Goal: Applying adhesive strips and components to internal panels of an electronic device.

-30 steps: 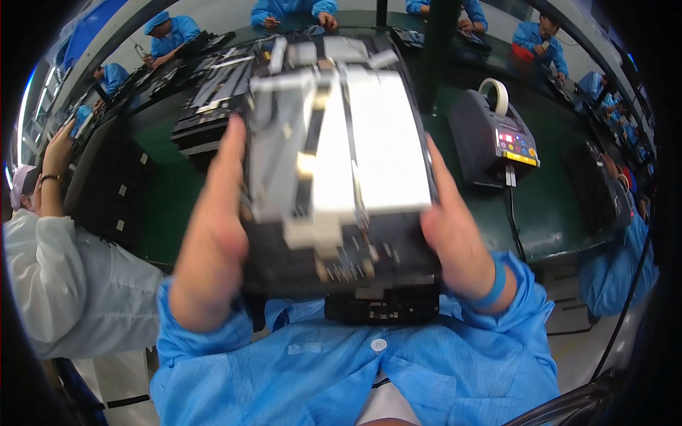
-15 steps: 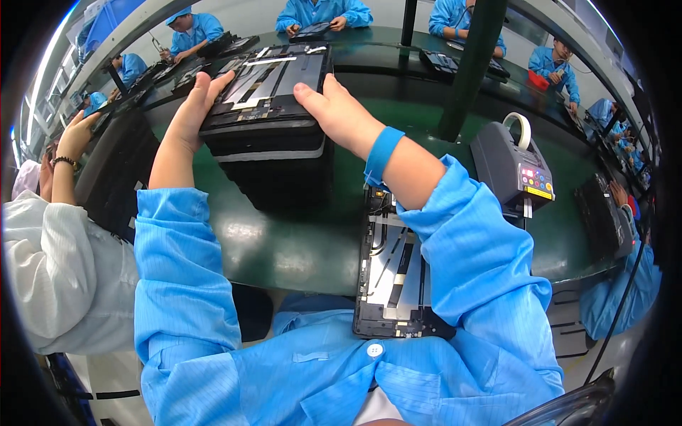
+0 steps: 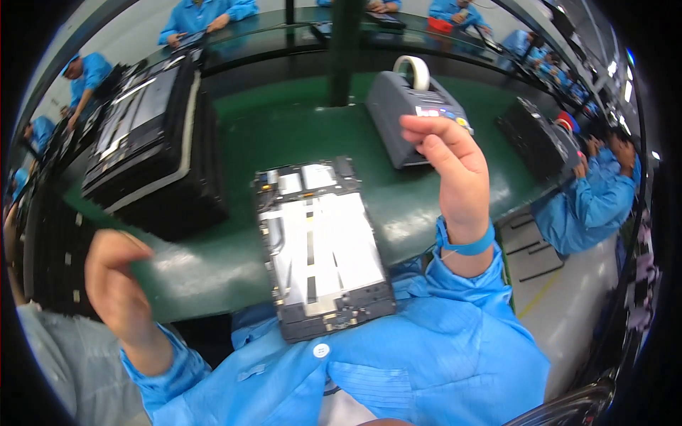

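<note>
An opened tablet [image 3: 323, 245] with a silvery middle and black board ends lies in front of me, its near end over the table's edge by my chest. My right hand [image 3: 458, 167], blue band at the wrist, hangs in front of the grey tape dispenser [image 3: 398, 124]. Its fingers are loosely bent and apart, holding nothing I can see. Motion blurs my left hand [image 3: 117, 284], which is bent inward near the table's front edge at left, below a tall stack of black tablet trays [image 3: 160, 163]. Another opened tablet [image 3: 135, 117] tops that stack.
A dark green post [image 3: 346, 57] rises behind the table [image 3: 249, 128]. Black trays [image 3: 536, 138] stand at right beside a co-worker in blue [image 3: 597, 192]. Another dark stack [image 3: 53, 248] is at left, next to a person in a grey sleeve. People work across the far bench.
Both my hands have let go of the stack's top and drawn back toward me, the right over toward the tape dispenser. My view has swung right, showing the tablet before me in full.
</note>
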`<state>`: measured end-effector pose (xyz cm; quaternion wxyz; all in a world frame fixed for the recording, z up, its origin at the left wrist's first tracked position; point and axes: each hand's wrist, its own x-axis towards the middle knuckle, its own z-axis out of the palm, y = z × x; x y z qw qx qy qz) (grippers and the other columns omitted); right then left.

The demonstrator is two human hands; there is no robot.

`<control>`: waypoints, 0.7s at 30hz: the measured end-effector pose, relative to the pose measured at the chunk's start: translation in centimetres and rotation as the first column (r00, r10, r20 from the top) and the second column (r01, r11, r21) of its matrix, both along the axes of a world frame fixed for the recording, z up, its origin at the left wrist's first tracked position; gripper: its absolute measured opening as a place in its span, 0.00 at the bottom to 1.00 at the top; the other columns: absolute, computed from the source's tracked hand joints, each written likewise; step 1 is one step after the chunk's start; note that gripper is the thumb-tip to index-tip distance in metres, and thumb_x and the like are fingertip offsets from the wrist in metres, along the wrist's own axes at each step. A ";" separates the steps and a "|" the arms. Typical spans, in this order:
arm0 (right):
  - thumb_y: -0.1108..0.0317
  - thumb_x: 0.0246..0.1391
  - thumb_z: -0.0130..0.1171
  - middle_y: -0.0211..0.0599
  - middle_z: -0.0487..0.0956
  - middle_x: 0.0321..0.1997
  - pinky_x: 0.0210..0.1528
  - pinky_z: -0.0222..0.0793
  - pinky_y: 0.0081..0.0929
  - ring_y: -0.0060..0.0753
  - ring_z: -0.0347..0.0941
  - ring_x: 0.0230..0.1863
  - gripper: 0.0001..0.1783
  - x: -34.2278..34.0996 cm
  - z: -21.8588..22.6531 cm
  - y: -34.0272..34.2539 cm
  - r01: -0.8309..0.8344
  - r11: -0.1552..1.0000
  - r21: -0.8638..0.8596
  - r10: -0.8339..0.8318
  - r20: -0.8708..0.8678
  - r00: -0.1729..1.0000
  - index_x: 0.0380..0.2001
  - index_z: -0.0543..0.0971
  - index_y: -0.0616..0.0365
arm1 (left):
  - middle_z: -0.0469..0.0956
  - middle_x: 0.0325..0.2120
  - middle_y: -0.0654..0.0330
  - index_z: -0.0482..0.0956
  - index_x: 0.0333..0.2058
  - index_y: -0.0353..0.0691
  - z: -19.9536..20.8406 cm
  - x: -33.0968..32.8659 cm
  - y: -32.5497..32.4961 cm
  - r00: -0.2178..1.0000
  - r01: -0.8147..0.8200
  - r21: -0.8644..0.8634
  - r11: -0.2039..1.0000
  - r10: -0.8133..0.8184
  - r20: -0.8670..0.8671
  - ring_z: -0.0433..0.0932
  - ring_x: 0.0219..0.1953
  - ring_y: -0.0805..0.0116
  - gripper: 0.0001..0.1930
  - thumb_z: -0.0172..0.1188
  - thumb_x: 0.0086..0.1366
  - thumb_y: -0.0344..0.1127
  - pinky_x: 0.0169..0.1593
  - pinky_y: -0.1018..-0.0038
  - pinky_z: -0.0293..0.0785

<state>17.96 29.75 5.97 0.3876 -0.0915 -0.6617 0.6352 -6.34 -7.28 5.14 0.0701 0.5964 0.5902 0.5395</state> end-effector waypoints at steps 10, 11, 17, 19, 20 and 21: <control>0.49 0.57 0.55 0.28 0.77 0.26 0.24 0.59 0.13 0.15 0.69 0.25 0.19 3.3 -7.8 9.4 0.540 0.820 -0.192 -0.418 0.444 0.793 0.34 0.77 0.54 | 0.50 0.66 0.49 0.47 0.65 0.32 -10.0 10.2 10.6 0.805 -0.171 -0.240 0.956 0.276 0.525 0.48 0.68 0.57 0.34 0.48 0.65 0.40 0.66 0.63 0.43; 0.50 0.56 0.57 0.28 0.77 0.24 0.22 0.60 0.15 0.16 0.68 0.22 0.18 3.5 -7.9 10.0 0.385 0.857 -0.341 -0.223 0.429 0.875 0.33 0.77 0.55 | 0.49 0.66 0.48 0.46 0.65 0.32 -10.2 10.2 11.1 0.801 -0.177 -0.228 0.957 0.275 0.531 0.47 0.68 0.57 0.35 0.49 0.65 0.39 0.67 0.62 0.40; 0.63 0.53 0.58 0.29 0.75 0.18 0.20 0.62 0.17 0.19 0.68 0.17 0.11 2.4 -8.3 8.5 0.309 0.893 -0.328 -0.241 0.232 0.942 0.23 0.78 0.58 | 0.56 0.62 0.50 0.57 0.61 0.32 -7.2 10.7 11.1 0.858 -0.312 -0.086 0.946 0.319 0.402 0.51 0.67 0.59 0.31 0.52 0.60 0.36 0.67 0.62 0.41; 0.69 0.51 0.59 0.31 0.77 0.20 0.24 0.68 0.19 0.21 0.71 0.20 0.06 2.1 -7.3 5.8 0.177 0.925 -0.336 -0.119 0.186 0.975 0.24 0.79 0.60 | 0.65 0.53 0.52 0.63 0.57 0.31 -6.8 10.8 11.1 0.937 -0.303 0.013 0.953 0.296 0.184 0.61 0.59 0.62 0.28 0.55 0.58 0.35 0.61 0.66 0.54; 0.69 0.52 0.58 0.31 0.78 0.22 0.26 0.70 0.19 0.19 0.73 0.21 0.06 1.8 -7.0 3.9 0.121 0.974 -0.193 -0.085 0.187 0.979 0.27 0.79 0.60 | 0.65 0.53 0.52 0.63 0.57 0.31 -6.2 11.0 11.3 0.941 -0.290 0.021 0.957 0.281 0.187 0.61 0.59 0.62 0.28 0.55 0.58 0.35 0.61 0.66 0.54; 0.70 0.52 0.59 0.32 0.79 0.25 0.29 0.71 0.19 0.20 0.74 0.24 0.05 1.6 -7.0 1.8 -0.035 0.980 -0.197 0.060 0.126 0.990 0.27 0.80 0.60 | 0.67 0.49 0.53 0.65 0.55 0.31 -5.5 11.4 11.4 0.957 -0.193 -0.069 0.979 0.204 0.207 0.63 0.55 0.64 0.27 0.55 0.57 0.34 0.56 0.69 0.58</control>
